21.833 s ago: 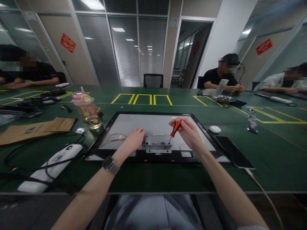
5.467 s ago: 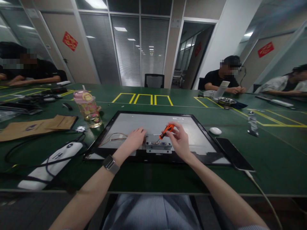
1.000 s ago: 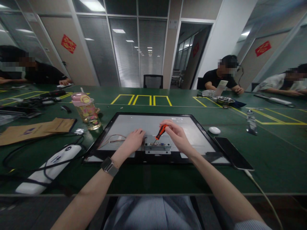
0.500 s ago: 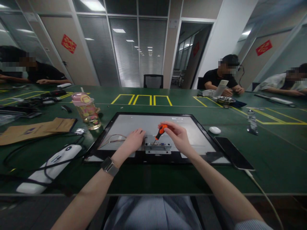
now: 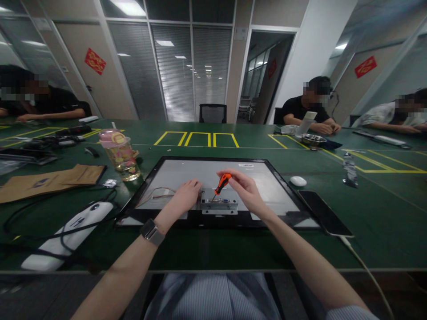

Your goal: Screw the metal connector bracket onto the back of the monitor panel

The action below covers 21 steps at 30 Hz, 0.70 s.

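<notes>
Orange screwdriver (image 5: 222,183) tilted in right fingers (image 5: 237,175); metal bracket (image 5: 218,206) beside left fingers (image 5: 193,183).

Passable: table (image 5: 200,151) beyond panel (image 5: 200,171) | left obstacles: bottle (image 5: 120,155), white device (image 5: 88,215) | right, beside panel, 2: phone (image 5: 325,212), white case (image 5: 298,181)

From my head, the one camera looked forward and down across the green surface (image 5: 253,249), near enough that my striped clothing (image 5: 213,297) lay at the bottom edge and my fingers (image 5: 193,184) sat mid-view, while the glass partition (image 5: 173,71) stood well away, beyond the far side.
</notes>
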{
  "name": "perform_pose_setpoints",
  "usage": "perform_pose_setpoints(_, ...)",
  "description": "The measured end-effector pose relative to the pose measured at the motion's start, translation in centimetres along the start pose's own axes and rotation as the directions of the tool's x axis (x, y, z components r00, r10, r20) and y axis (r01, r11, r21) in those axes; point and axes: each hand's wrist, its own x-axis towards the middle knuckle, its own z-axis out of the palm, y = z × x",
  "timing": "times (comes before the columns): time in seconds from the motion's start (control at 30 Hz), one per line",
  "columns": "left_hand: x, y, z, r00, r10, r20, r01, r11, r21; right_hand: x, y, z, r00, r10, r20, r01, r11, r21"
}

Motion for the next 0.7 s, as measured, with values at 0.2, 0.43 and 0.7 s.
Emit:
perform_pose_setpoints(0.2,0.1,0.0,0.1,1.000,-0.007,0.000,0.007,1.000,0.006,-0.1,0.2,-0.1,1.000,0.003,-0.031,-0.001,0.999,0.046)
perform_pose_setpoints(0.43,0.1,-0.1,0.3,1.000,-0.012,-0.002,0.012,1.000,0.000,0.1,-1.0,-0.5,0.997,-0.020,0.079,0.028,0.995,-0.095)
perform_pose_setpoints(0.7,0.2,-0.1,0.2,1.000,-0.009,0.003,0.009,1.000,-0.013,0.1,0.1,-0.5,0.996,-0.085,-0.012,0.080,0.972,-0.222)
